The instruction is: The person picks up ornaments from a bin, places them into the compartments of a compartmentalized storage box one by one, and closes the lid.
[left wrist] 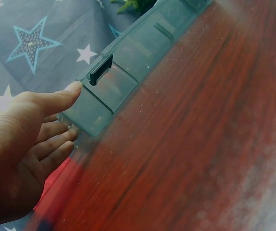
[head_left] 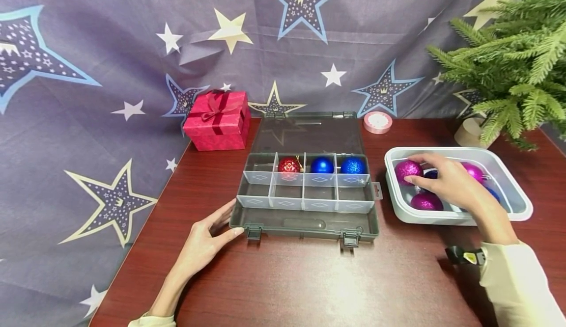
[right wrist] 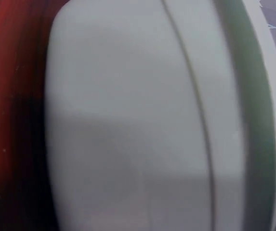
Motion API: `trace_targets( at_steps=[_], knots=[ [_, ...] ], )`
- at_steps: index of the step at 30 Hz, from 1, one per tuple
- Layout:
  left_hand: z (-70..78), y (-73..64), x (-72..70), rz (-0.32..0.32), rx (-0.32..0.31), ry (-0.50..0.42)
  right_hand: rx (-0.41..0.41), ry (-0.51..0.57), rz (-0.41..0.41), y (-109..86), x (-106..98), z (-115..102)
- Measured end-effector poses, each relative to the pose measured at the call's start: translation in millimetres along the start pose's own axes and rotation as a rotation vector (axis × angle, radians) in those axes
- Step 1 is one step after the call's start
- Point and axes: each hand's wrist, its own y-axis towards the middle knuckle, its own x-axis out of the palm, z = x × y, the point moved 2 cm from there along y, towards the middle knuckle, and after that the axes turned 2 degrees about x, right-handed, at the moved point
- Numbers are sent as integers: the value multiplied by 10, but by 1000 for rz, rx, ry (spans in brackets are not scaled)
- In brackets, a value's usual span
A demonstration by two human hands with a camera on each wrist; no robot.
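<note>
My right hand (head_left: 457,182) reaches into a white plastic tub (head_left: 523,211) and pinches a magenta glitter Christmas ball (head_left: 408,172) between thumb and fingers. Beneath that hand lie another magenta ball (head_left: 426,201), a pink one (head_left: 473,171) and partly hidden blue ones. In the right wrist view the tub's wall (right wrist: 128,96) fills the picture, so the hand is out of sight there. My left hand (head_left: 201,243) rests at the near left corner of a dark translucent divided box (head_left: 305,226), thumb extended by its front edge. Along the box's back row sit a red ball (head_left: 289,165), a shiny blue ball (head_left: 322,165) and a blue glitter ball (head_left: 353,165).
The box's lid (head_left: 309,133) lies folded back. Behind it to the left stands a red gift box (head_left: 218,121) with a bow. A pink ribbon roll (head_left: 378,122) lies at the back, and an artificial fir tree (head_left: 517,67) overhangs the right rear corner.
</note>
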Motion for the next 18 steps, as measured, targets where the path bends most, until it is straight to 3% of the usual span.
trace_targets(
  at_steps=[18],
  knots=[
    [-16, 5, -7, -3, 17, 8, 16, 43, 75, -39, -249, -193]
  ],
)
